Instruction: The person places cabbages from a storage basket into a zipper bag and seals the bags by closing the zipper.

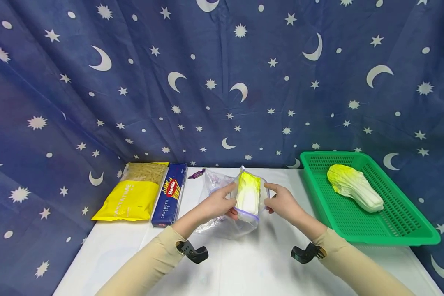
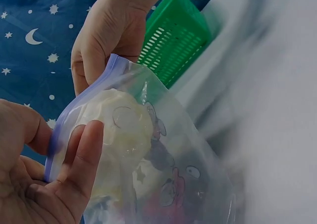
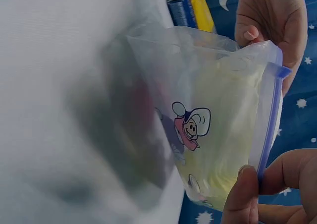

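Observation:
A clear zip bag [image 1: 222, 230] with a purple zip strip and printed cartoon figures hangs between my hands above the white table. Inside it sits a yellow-and-white napa cabbage [image 1: 248, 193], its white base towards the mouth of the bag. My left hand [image 1: 220, 202] pinches the left side of the mouth, thumb and fingers on the zip edge. On the opposite side, my right hand [image 1: 282, 201] pinches the same edge between thumb and finger. The right wrist view shows the bag's cartoon print [image 3: 190, 127] and pale cabbage through the plastic.
A second napa cabbage [image 1: 355, 187] lies in a green plastic basket [image 1: 370, 238] on the right. To the left are a yellow pasta bag [image 1: 133, 199] and a blue spaghetti box [image 1: 169, 195]. A purple-wrapped candy [image 1: 197, 174] lies near the back edge, by the starry curtain [image 1: 207, 102].

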The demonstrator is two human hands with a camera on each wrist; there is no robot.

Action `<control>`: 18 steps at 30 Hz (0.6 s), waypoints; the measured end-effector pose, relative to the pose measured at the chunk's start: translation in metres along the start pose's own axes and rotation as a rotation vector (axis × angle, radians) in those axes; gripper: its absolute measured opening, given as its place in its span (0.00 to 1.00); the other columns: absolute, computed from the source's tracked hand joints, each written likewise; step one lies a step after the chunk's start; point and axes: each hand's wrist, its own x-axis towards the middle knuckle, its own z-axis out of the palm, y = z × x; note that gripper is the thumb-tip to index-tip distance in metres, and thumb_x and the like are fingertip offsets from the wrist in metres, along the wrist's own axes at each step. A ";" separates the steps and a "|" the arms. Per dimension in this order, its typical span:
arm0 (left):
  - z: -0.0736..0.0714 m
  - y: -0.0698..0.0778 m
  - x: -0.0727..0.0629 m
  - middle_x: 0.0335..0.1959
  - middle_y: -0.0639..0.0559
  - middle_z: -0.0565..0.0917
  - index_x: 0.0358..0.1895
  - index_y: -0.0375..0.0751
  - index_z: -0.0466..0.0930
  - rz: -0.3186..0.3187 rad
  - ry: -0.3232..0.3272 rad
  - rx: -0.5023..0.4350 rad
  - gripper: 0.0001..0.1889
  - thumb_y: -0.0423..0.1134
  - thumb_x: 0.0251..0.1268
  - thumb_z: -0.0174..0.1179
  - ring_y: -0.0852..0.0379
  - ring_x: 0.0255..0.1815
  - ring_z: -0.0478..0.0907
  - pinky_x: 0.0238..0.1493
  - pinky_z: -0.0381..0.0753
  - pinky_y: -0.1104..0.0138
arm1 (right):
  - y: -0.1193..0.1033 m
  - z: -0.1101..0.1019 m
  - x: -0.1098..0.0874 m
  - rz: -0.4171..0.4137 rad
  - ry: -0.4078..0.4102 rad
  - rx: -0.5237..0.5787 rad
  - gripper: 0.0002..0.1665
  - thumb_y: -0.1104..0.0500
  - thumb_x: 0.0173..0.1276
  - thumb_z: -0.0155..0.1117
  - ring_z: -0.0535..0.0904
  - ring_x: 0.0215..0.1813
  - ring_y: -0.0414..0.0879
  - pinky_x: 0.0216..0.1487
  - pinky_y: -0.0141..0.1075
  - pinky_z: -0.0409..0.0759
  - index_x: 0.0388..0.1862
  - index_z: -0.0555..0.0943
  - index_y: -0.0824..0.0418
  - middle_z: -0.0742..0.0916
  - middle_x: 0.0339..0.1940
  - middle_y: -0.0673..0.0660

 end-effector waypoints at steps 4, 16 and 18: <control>-0.007 0.007 -0.002 0.76 0.32 0.63 0.81 0.30 0.50 -0.003 0.010 0.010 0.38 0.28 0.68 0.51 0.55 0.25 0.84 0.37 0.89 0.60 | -0.014 -0.006 0.000 0.001 -0.017 -0.021 0.42 0.68 0.60 0.59 0.79 0.25 0.47 0.30 0.40 0.80 0.76 0.66 0.71 0.84 0.32 0.59; -0.025 0.039 -0.006 0.66 0.35 0.73 0.82 0.35 0.51 0.030 0.036 0.080 0.37 0.30 0.69 0.49 0.55 0.24 0.82 0.36 0.89 0.59 | -0.054 -0.026 0.005 -0.026 -0.072 -0.069 0.42 0.68 0.63 0.58 0.79 0.27 0.49 0.29 0.37 0.78 0.78 0.63 0.71 0.82 0.36 0.62; -0.028 0.045 -0.006 0.72 0.38 0.68 0.82 0.35 0.51 0.031 0.037 0.088 0.37 0.30 0.70 0.49 0.55 0.24 0.81 0.38 0.89 0.56 | -0.059 -0.030 0.007 -0.032 -0.082 -0.070 0.42 0.68 0.63 0.58 0.79 0.27 0.50 0.30 0.37 0.79 0.78 0.63 0.71 0.83 0.34 0.62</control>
